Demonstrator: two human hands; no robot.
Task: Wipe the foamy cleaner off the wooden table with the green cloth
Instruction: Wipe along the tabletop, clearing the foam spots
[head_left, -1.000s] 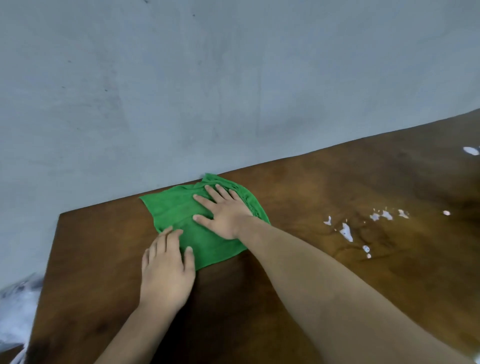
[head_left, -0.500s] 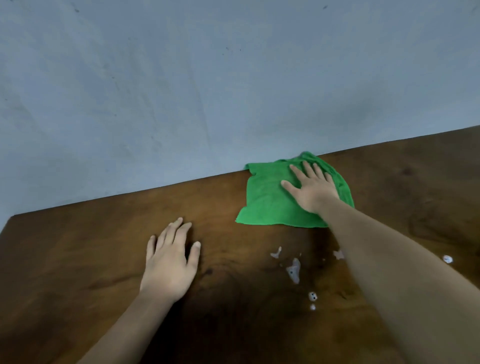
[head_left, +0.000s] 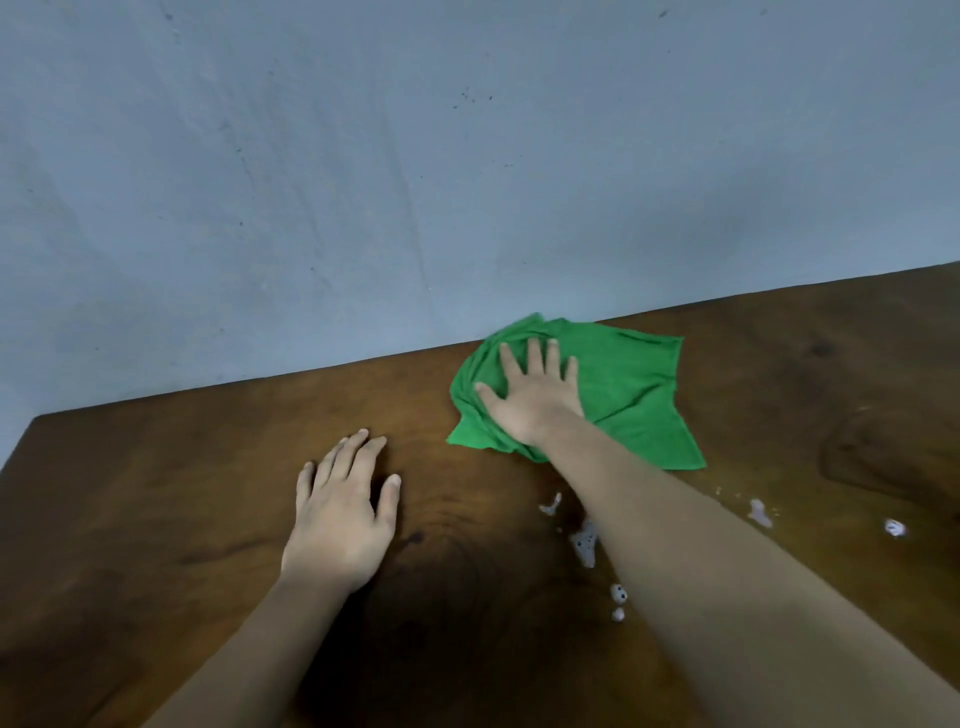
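The green cloth (head_left: 631, 395) lies spread on the dark wooden table (head_left: 156, 493), close to its far edge by the wall. My right hand (head_left: 535, 395) presses flat on the cloth's left part, fingers straight and spread. My left hand (head_left: 340, 514) rests palm down on bare wood to the left, fingers straight, holding nothing. White foam blobs (head_left: 584, 545) sit on the wood just left of my right forearm, with smaller ones (head_left: 618, 597) nearer me. More foam (head_left: 759, 512) lies right of the forearm, below the cloth.
A pale blue-grey wall (head_left: 415, 182) stands right behind the table's far edge. The table's left corner (head_left: 36, 421) shows at the left. A faint wet ring mark (head_left: 893, 452) is on the wood at the right.
My right hand has slid the cloth from the table's left part to the right along the far edge; the cloth now trails out to the hand's right. My left hand came off the cloth and lies on wood.
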